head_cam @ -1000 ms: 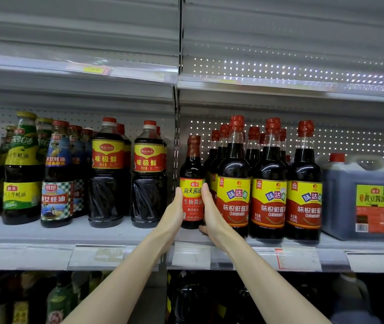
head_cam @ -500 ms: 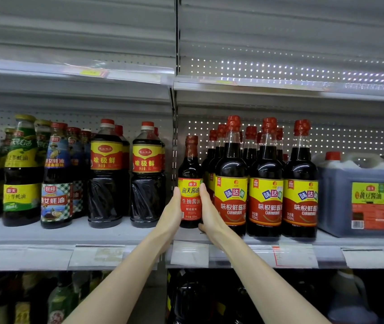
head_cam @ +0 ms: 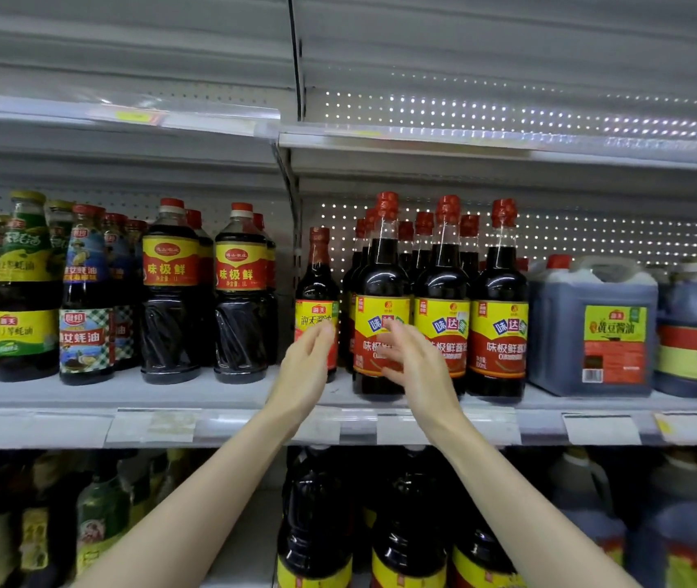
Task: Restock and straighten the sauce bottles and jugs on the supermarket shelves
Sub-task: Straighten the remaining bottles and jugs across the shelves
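Alignment is the work at this spot, by my reading. The small red-capped bottle (head_cam: 317,282) stands upright near the front of the middle shelf (head_cam: 211,394), with the upright post (head_cam: 293,231) at its 9 o'clock. The front yellow-label bottle (head_cam: 380,269) stands just beside it at 3 o'clock.

Your left hand (head_cam: 306,373) is in front of the small bottle's lower label. Its fingers (head_cam: 324,333) are loose and fairly straight, holding nothing, and motion blur hides whether the tips touch the glass. Your right hand (head_cam: 421,369) hovers before the yellow-label bottle, fingers likewise relaxed and apart, gripping nothing.

To do this well, check that the small bottle's label faces you squarely. Its base should line up with the fronts of the 3 yellow-label bottles at its 3 o'clock. If it needs a nudge, press low on the body with flat fingers from 9 and 3 o'clock, not at the neck. The bottle is tall and narrow and would likely tip. Keep the back of your right hand off the neighbouring bottles. The jug (head_cam: 592,333) farther toward 3 o'clock looks square.
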Motion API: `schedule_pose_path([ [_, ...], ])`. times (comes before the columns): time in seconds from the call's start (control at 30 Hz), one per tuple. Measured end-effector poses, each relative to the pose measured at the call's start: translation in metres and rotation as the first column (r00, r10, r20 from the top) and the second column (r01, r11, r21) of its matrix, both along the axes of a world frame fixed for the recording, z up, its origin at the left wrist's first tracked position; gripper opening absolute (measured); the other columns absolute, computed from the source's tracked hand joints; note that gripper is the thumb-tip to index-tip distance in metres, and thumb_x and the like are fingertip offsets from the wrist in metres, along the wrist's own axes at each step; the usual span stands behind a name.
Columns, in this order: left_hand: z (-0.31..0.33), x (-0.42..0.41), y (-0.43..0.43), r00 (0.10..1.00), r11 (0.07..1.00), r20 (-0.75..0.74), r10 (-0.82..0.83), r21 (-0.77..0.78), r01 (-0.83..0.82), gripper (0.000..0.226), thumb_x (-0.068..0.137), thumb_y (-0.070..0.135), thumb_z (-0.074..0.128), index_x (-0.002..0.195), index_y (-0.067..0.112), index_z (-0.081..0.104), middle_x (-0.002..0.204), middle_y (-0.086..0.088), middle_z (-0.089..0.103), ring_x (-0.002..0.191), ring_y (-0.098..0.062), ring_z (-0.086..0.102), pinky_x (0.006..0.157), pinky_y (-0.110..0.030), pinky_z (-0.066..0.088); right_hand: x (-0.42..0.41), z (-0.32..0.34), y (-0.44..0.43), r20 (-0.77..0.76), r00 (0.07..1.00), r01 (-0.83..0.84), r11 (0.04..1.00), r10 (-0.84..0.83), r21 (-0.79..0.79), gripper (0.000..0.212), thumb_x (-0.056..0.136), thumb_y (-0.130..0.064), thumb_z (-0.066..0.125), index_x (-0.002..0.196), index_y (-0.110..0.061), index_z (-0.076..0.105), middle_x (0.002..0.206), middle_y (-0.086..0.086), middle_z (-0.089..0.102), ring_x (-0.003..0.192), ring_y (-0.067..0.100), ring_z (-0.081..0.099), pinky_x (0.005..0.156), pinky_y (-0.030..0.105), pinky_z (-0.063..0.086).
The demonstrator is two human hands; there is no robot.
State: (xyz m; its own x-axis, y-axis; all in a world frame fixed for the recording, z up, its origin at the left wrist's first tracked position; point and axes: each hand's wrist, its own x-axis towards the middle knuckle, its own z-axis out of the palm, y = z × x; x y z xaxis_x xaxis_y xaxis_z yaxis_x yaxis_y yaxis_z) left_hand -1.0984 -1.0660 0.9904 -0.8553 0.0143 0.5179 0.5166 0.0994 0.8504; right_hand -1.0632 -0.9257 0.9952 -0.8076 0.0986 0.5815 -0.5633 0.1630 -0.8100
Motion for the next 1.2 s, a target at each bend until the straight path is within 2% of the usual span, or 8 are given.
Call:
schedule_pose_path([
  [0.1, -0.003, 0.001, 0.015, 1.000, 0.999, 0.009, -0.023, 0.039, 0.023, 0.040, 0.102, 0.029, 0.044, 0.140, 0.018, 0.045, 0.134, 0.004, 0.050, 0.120, -0.010, 0.047, 0.099, -0.027, 0.039, -0.002, -0.005, 0.020, 0.013, 1.000, -0.004, 1.000, 0.004, 0.002, 0.028, 0.100, -0.037, 0.045, 0.123, -0.027, 0.058, 0.113, -0.018, 0.059, 0.116, 0.006, 0.055, 0.100, 0.031, 0.046],
  [0.27, -0.004, 0.009, 0.037, 0.995, 0.996, 0.060, -0.076, 0.041, 0.074, 0.038, 0.102, 0.023, 0.045, 0.139, 0.019, 0.044, 0.124, 0.008, 0.054, 0.099, 0.003, 0.054, 0.068, -0.011, 0.043, -0.006, -0.004, 0.037, 0.107, 0.992, -0.069, 0.998, 0.069, -0.006, 0.040, 0.103, -0.028, 0.041, 0.143, -0.019, 0.042, 0.112, -0.020, 0.053, 0.098, -0.004, 0.054, 0.067, 0.010, 0.045],
  [0.43, -0.003, 0.009, 0.046, 0.990, 0.994, 0.108, -0.091, 0.063, 0.085, 0.047, 0.102, 0.026, 0.045, 0.147, 0.021, 0.035, 0.143, 0.004, 0.047, 0.124, -0.011, 0.047, 0.093, -0.028, 0.040, -0.014, -0.004, 0.039, 0.147, 0.983, -0.109, 0.994, 0.108, -0.001, 0.047, 0.103, -0.033, 0.040, 0.149, -0.023, 0.034, 0.144, -0.005, 0.043, 0.119, 0.005, 0.042, 0.094, 0.024, 0.043],
  [0.53, -0.002, 0.008, 0.048, 0.989, 0.994, 0.106, -0.098, 0.056, 0.093, 0.048, 0.102, 0.026, 0.045, 0.148, 0.024, 0.033, 0.143, 0.005, 0.046, 0.120, -0.008, 0.047, 0.094, -0.028, 0.039, -0.021, -0.004, 0.039, 0.168, 0.976, -0.146, 0.989, 0.141, 0.017, 0.049, 0.102, -0.039, 0.040, 0.149, -0.029, 0.032, 0.150, -0.007, 0.037, 0.132, 0.010, 0.039, 0.112, 0.039, 0.036],
  [0.67, -0.001, 0.004, 0.047, 0.989, 0.994, 0.105, -0.103, 0.035, 0.100, 0.052, 0.100, 0.030, 0.047, 0.149, 0.028, 0.030, 0.144, 0.008, 0.045, 0.119, -0.006, 0.047, 0.094, -0.029, 0.039, -0.029, -0.004, 0.039, 0.180, 0.968, -0.177, 0.984, 0.173, 0.002, 0.050, 0.102, -0.042, 0.038, 0.150, -0.033, 0.029, 0.149, -0.008, 0.037, 0.126, 0.009, 0.041, 0.107, 0.035, 0.039],
  [0.8, -0.003, 0.000, 0.044, 0.990, 0.994, 0.093, -0.104, -0.011, 0.105, 0.057, 0.098, 0.033, 0.051, 0.150, 0.031, 0.027, 0.142, 0.012, 0.047, 0.119, -0.004, 0.049, 0.093, -0.026, 0.040, -0.038, -0.007, 0.043, 0.188, 0.969, -0.174, 0.983, 0.162, 0.050, 0.053, 0.100, -0.049, 0.039, 0.150, -0.036, 0.027, 0.156, -0.010, 0.029, 0.141, 0.013, 0.030, 0.115, 0.047, 0.032],
  [1.03, -0.003, -0.002, 0.041, 0.989, 0.992, 0.089, -0.116, -0.047, 0.121, 0.056, 0.099, 0.033, 0.049, 0.150, 0.031, 0.027, 0.115, 0.027, 0.054, 0.098, 0.012, 0.055, 0.081, -0.016, 0.044, -0.047, -0.013, 0.045, 0.169, 0.976, -0.160, 0.979, 0.137, 0.130, 0.058, 0.097, -0.054, 0.040, 0.151, -0.039, 0.022, 0.158, -0.011, 0.024, 0.145, 0.014, 0.024, 0.116, 0.049, 0.030],
  [1.2, -0.002, -0.005, 0.040, 0.988, 0.989, 0.086, -0.127, -0.064, 0.133, 0.056, 0.099, 0.034, 0.048, 0.150, 0.030, 0.025, 0.125, 0.022, 0.053, 0.102, 0.010, 0.053, 0.085, -0.018, 0.043, -0.054, -0.013, 0.043, 0.177, 0.976, -0.151, 0.979, 0.125, 0.139, 0.060, 0.096, -0.058, 0.038, 0.151, -0.040, 0.020, 0.159, -0.010, 0.022, 0.147, 0.014, 0.019, 0.117, 0.050, 0.027],
])
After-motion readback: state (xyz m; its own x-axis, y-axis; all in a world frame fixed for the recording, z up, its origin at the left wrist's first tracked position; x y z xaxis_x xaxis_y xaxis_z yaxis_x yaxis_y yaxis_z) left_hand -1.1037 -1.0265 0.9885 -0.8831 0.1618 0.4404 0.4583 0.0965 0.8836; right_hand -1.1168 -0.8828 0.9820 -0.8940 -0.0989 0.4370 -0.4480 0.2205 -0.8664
